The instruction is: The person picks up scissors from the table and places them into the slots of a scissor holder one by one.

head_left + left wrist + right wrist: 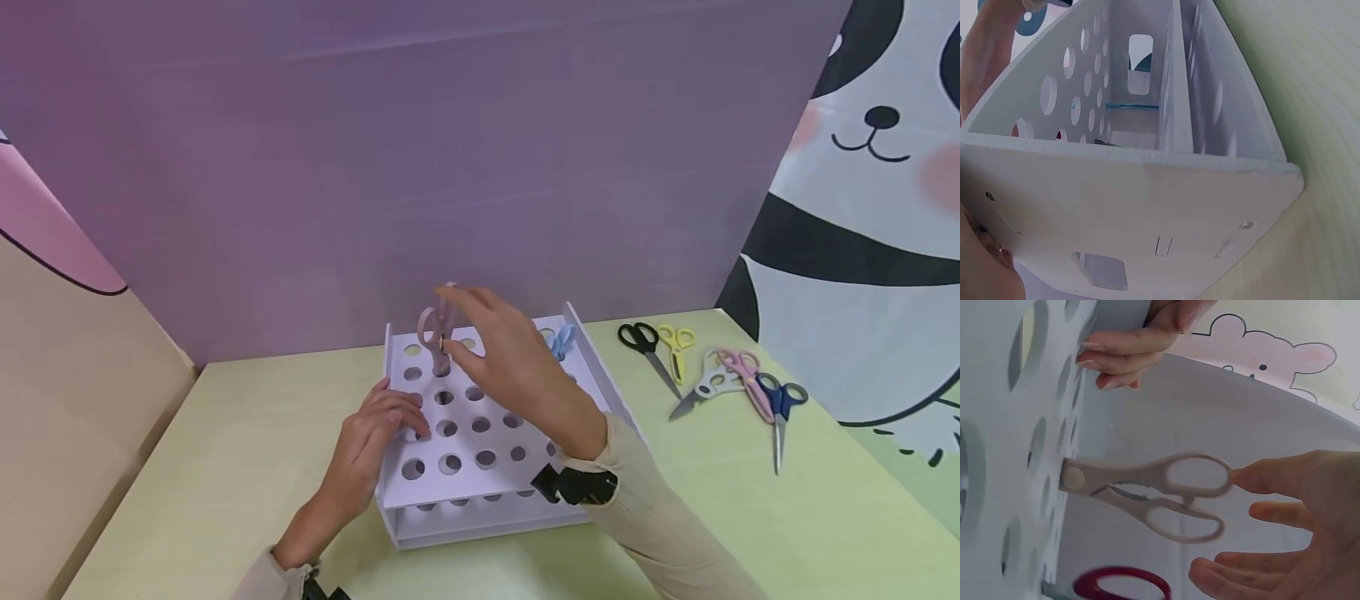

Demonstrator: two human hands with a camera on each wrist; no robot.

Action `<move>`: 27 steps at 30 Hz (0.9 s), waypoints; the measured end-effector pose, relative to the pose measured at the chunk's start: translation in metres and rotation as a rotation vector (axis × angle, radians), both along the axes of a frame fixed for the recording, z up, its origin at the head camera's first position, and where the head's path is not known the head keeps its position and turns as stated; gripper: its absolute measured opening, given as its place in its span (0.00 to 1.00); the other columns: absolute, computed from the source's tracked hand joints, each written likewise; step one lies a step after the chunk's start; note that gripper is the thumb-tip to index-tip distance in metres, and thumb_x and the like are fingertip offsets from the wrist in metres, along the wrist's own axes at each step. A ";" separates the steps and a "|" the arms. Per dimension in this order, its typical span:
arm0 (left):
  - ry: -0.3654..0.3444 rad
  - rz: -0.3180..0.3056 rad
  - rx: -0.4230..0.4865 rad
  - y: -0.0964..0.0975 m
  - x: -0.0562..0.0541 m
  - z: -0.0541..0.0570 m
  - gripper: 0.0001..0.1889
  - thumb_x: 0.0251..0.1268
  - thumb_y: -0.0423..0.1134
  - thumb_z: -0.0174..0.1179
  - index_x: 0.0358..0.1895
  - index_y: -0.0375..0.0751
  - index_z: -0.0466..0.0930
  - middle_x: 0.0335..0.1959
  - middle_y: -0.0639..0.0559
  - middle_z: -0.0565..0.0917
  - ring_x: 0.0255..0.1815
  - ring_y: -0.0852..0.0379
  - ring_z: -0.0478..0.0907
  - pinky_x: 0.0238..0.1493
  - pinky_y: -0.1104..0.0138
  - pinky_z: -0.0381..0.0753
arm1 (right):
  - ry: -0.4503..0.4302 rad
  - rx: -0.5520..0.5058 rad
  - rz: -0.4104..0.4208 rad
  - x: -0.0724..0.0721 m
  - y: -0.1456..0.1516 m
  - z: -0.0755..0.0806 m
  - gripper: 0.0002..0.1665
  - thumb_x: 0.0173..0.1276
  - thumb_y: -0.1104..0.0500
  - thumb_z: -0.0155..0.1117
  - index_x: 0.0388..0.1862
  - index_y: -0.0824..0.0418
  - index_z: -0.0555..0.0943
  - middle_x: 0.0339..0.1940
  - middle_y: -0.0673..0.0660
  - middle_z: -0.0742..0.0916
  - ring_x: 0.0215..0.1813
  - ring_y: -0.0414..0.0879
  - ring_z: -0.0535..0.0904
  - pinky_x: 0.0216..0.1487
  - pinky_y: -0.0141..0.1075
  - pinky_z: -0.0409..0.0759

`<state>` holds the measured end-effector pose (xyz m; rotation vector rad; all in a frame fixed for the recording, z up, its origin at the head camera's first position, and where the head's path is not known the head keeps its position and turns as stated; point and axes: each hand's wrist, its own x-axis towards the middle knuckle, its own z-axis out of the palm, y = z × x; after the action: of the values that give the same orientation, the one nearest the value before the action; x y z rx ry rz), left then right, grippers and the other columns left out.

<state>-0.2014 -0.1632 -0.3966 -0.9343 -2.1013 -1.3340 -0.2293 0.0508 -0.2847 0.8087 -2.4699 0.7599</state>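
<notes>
A white rack [465, 483] with rows of round holes stands on the table. Pale pink scissors [1141, 481] stand handles-up in one of its back-left holes. My right hand [517, 358] is at their handles, its fingers spread and fairly straight; one fingertip meets a handle loop in the right wrist view. My left hand [375, 450] holds the rack's left side, fingertips bent over the edge onto the holed top. Red-handled scissors [1122, 584] also stand in the rack, hidden by my right hand in the head view. Light blue handles [561, 342] rise at the back right.
Right of the rack lie several loose scissors: black [639, 337], yellow [677, 337], white [716, 379], pink [742, 367] and dark blue [782, 396]. A purple backdrop [480, 167] rises behind the pale table [285, 450]. A panda-printed panel [870, 333] stands at the right.
</notes>
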 end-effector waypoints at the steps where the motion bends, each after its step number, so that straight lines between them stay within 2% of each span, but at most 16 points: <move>1: 0.001 -0.003 0.002 0.000 0.000 0.000 0.21 0.73 0.26 0.40 0.30 0.42 0.84 0.36 0.52 0.86 0.50 0.48 0.79 0.78 0.54 0.51 | 0.005 -0.011 -0.006 0.003 0.003 0.002 0.33 0.68 0.59 0.67 0.71 0.52 0.72 0.65 0.57 0.78 0.57 0.53 0.81 0.53 0.47 0.83; 6: -0.002 -0.013 0.009 0.000 -0.001 -0.001 0.21 0.73 0.26 0.40 0.30 0.41 0.84 0.36 0.52 0.86 0.51 0.49 0.79 0.78 0.54 0.51 | 0.036 -0.041 -0.055 0.014 0.022 0.010 0.28 0.67 0.59 0.67 0.66 0.54 0.76 0.60 0.58 0.81 0.40 0.50 0.81 0.46 0.46 0.80; 7: -0.002 -0.012 0.010 0.000 -0.001 -0.001 0.21 0.73 0.26 0.40 0.30 0.41 0.84 0.36 0.52 0.86 0.51 0.49 0.79 0.78 0.53 0.51 | 0.037 -0.042 -0.063 0.016 0.026 0.012 0.27 0.67 0.59 0.67 0.66 0.54 0.76 0.60 0.58 0.81 0.40 0.50 0.81 0.47 0.46 0.80; 11: -0.001 -0.007 0.009 0.000 0.000 0.000 0.21 0.73 0.26 0.40 0.30 0.41 0.84 0.36 0.52 0.86 0.51 0.49 0.79 0.78 0.53 0.51 | 0.030 -0.029 -0.080 0.019 0.039 0.016 0.28 0.68 0.58 0.67 0.67 0.54 0.76 0.63 0.58 0.80 0.53 0.53 0.81 0.55 0.50 0.79; 13: 0.000 -0.004 0.006 -0.001 0.000 0.000 0.21 0.73 0.26 0.40 0.30 0.41 0.84 0.36 0.52 0.86 0.51 0.49 0.79 0.78 0.54 0.51 | 0.034 -0.025 -0.088 0.020 0.043 0.017 0.27 0.68 0.59 0.67 0.66 0.55 0.76 0.63 0.57 0.80 0.61 0.55 0.78 0.58 0.52 0.79; 21: 0.003 0.002 0.004 -0.002 0.000 -0.001 0.21 0.73 0.26 0.39 0.30 0.40 0.84 0.36 0.52 0.86 0.51 0.49 0.79 0.78 0.53 0.51 | 0.041 -0.014 -0.118 0.023 0.065 0.013 0.25 0.69 0.60 0.66 0.64 0.55 0.78 0.62 0.57 0.80 0.63 0.56 0.77 0.60 0.53 0.78; 27: 0.007 -0.005 0.009 -0.001 0.000 0.000 0.21 0.72 0.25 0.40 0.30 0.40 0.84 0.35 0.52 0.86 0.51 0.50 0.79 0.78 0.54 0.51 | 0.034 0.002 -0.195 0.026 0.089 0.009 0.24 0.69 0.59 0.66 0.63 0.55 0.78 0.63 0.60 0.80 0.63 0.59 0.76 0.61 0.58 0.77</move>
<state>-0.2016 -0.1641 -0.3969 -0.9396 -2.0867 -1.3396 -0.2036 0.1403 -0.2758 0.5653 -2.4745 0.6670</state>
